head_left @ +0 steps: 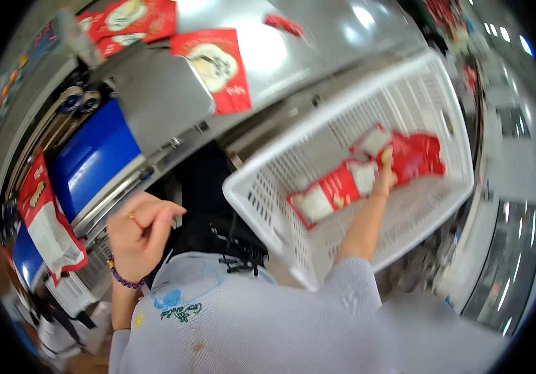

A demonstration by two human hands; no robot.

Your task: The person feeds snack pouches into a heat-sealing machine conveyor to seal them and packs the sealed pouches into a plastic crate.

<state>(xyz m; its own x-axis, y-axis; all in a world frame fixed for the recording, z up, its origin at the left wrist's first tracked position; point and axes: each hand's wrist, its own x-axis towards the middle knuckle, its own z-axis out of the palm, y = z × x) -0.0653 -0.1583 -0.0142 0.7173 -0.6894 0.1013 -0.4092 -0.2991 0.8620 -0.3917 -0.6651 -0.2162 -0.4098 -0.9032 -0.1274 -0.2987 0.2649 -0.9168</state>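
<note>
So it's one head-worn cam, looking forward and steeply down over the wearer's own shirt point(268, 327) at the bottom. Super wide, fisheye-ish, black curved edges. Left hand point(140, 234) and right hand point(386, 179) are both pretty near, white basket point(405, 96) right of centre, tabletop point(330, 43) up top. View's tilted too, with ceiling lights point(525, 45) sneaking in upper right.

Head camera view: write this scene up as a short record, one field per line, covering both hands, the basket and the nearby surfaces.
Right hand: reaching into the white basket, at the red-and-white packets; grip unclear
Left hand: loosely curled, outside the basket; nothing seen held
Basket: slatted walls, packets lying inside
Metal table: red packets and a small red item
Blue surface: partly covered by another packet
</note>
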